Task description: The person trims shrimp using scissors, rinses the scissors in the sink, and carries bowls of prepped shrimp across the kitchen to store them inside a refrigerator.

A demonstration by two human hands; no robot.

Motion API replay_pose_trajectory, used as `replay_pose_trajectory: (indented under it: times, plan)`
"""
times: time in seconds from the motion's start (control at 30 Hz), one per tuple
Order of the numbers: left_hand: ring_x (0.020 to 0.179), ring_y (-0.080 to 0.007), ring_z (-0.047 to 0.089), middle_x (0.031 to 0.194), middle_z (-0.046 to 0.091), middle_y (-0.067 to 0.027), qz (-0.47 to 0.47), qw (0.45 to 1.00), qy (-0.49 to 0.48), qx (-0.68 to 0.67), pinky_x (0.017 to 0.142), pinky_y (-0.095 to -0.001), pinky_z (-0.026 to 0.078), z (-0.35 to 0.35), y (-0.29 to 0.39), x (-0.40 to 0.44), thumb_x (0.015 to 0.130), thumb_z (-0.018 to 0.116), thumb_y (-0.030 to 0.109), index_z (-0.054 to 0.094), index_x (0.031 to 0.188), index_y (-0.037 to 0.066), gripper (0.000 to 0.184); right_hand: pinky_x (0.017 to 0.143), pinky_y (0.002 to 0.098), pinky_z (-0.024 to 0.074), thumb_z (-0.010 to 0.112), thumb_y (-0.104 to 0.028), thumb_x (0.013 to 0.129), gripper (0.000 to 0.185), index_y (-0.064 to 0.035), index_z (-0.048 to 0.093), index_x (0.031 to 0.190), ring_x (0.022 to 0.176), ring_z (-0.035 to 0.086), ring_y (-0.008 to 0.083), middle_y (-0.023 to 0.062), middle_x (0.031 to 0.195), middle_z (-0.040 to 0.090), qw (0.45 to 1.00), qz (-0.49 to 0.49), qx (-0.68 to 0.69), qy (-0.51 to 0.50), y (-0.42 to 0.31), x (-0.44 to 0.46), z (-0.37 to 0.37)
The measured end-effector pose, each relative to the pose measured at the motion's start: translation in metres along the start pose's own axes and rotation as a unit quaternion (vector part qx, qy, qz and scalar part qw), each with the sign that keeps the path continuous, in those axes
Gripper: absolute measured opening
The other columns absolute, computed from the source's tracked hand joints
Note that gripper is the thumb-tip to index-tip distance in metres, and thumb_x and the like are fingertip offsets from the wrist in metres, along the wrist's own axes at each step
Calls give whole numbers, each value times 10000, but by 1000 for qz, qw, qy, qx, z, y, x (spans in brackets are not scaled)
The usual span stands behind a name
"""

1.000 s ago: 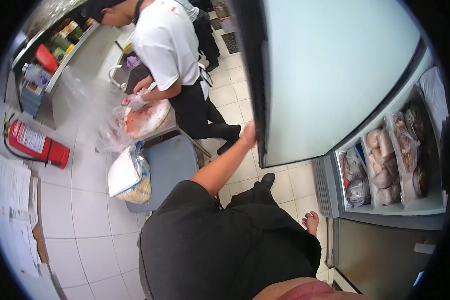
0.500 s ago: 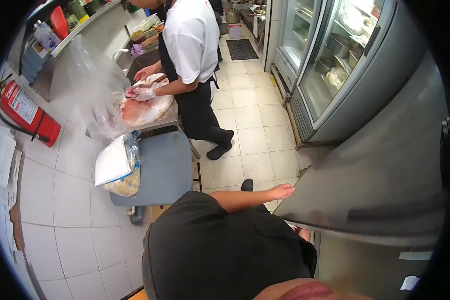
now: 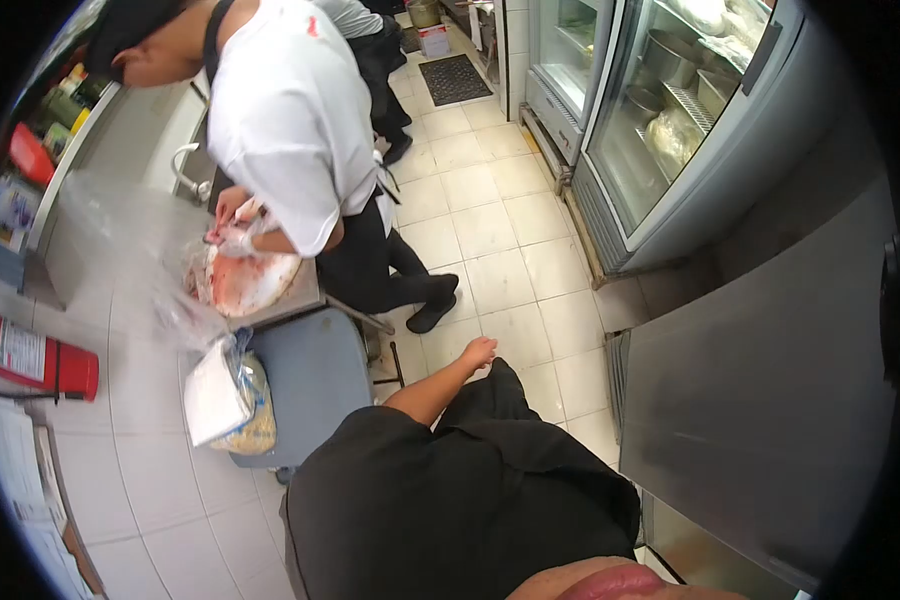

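My left hand (image 3: 481,352) hangs in front of my body above the tiled floor. Its fingers look curled in, with nothing visible in them. A grey plastic chair (image 3: 315,375) is the nearest object on its left. On that chair's left side rest a clear bag of pale yellowish food (image 3: 255,415) and a white flat packet (image 3: 215,395). My right hand is out of view. To my right stands a grey steel door or panel (image 3: 760,390).
Ahead on the left, a person in a white shirt (image 3: 285,120) works at a red-stained white board (image 3: 255,280), one hand gloved. A second person stands beyond. Glass-door fridges (image 3: 660,120) line the right; a fire extinguisher (image 3: 40,355) hangs left. A black mat (image 3: 455,80) lies ahead.
My left hand has moved left from beside the steel panel, and its outstretched fingers have curled in. The panel now sits farther right. The person at the board appears closer.
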State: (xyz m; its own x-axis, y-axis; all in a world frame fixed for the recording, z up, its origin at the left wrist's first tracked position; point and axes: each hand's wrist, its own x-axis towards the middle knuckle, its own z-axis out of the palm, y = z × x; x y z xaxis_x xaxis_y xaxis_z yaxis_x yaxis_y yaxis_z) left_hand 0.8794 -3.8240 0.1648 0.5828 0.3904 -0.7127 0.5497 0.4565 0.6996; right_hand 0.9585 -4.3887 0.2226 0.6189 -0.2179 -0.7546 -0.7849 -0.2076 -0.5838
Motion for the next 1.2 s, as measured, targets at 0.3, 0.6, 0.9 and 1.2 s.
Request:
replay_pose_trajectory:
  times: [0.3,0.6,0.9,1.2]
  plan:
    - [484,-134,484,596,520,-13,-7,991,103,82,423,-312,368,-113,42,59,895,508,296,556,760,84,255,497,306,511,501,-52,843,479,-31,477,1321,660,628,200,142,965,626,984,-44,-158,-74,-122,44,129]
    - [505,-121,484,647,525,-11,-40,985,167,19,445,-287,384,-150,82,71,888,528,283,560,812,64,235,448,308,486,456,-34,829,500,12,480,1326,571,599,197,159,924,621,953,-87,-270,-108,-238,117,256]
    - [462,-113,445,589,474,14,-111,980,162,-16,397,-291,345,-162,119,102,859,545,235,535,734,115,173,415,346,411,427,-34,844,180,-5,544,978,526,526,216,127,705,517,934,27,-303,-186,-341,220,366]
    - [620,-122,526,713,569,-13,32,960,265,-87,592,-288,454,-166,312,193,894,566,255,615,916,30,231,408,377,427,516,-84,801,167,-49,592,946,503,546,226,97,707,576,883,-161,-343,-276,-575,322,606]
